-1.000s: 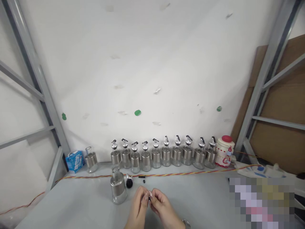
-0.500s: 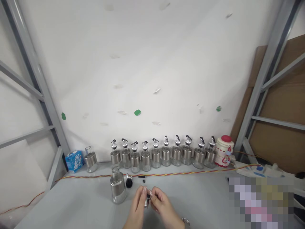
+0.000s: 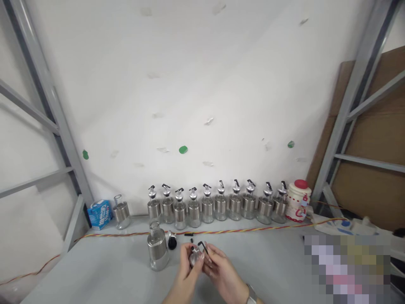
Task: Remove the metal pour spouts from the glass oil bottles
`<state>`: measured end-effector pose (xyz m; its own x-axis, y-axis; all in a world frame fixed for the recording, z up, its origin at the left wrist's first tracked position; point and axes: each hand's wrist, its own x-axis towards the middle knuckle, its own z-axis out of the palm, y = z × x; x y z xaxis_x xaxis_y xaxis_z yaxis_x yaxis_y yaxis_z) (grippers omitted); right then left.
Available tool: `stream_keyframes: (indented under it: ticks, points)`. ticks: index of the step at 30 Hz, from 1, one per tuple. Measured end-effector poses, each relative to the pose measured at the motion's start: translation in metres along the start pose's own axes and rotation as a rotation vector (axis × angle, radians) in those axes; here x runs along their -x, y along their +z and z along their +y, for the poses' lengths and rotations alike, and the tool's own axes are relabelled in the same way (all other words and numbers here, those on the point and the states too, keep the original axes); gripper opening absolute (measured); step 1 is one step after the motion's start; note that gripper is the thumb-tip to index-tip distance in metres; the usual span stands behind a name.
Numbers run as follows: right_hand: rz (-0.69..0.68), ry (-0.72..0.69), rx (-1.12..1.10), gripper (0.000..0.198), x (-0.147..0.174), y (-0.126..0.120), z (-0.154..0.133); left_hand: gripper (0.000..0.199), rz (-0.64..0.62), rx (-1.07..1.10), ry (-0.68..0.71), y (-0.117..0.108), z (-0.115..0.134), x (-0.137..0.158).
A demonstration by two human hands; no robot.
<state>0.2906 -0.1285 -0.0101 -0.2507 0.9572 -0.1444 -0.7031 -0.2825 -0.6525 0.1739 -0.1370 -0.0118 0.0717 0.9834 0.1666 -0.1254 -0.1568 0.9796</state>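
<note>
My left hand (image 3: 186, 270) is closed round a silver pourer top (image 3: 194, 258), its small dark-tipped spout pointing up. Between the fingers of my right hand (image 3: 224, 272) is a thin, bent black lever (image 3: 203, 246), just right of the spout; I cannot tell whether the two touch. To the left stands a glass bottle with a steel band (image 3: 157, 249), its neck uncovered. Right beside it lies another silver pourer with a black stopper (image 3: 171, 241). A small black piece (image 3: 191, 240) and a flat black strip (image 3: 189, 234) lie beyond my hands.
Along the wall stands a row of several banded bottles with pourers (image 3: 207, 209). An uncapped bottle (image 3: 121, 214) and a blue box (image 3: 99, 214) are at the left; a cream jar with a red lid (image 3: 298, 202) at the right. A twisted red-yellow wire (image 3: 240, 230) crosses the table.
My hands have come slightly apart and turned. The pourer top now shows more, spout up, in my left hand, and the black lever stands out in my right fingers.
</note>
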Motion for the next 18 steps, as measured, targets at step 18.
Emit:
stream_keyframes:
  ticks: [18]
  points:
    - [-0.223,0.079,-0.061,0.018,0.003,0.007,-0.004,0.03,-0.09,-0.279,0.198,-0.008,0.006,-0.004]
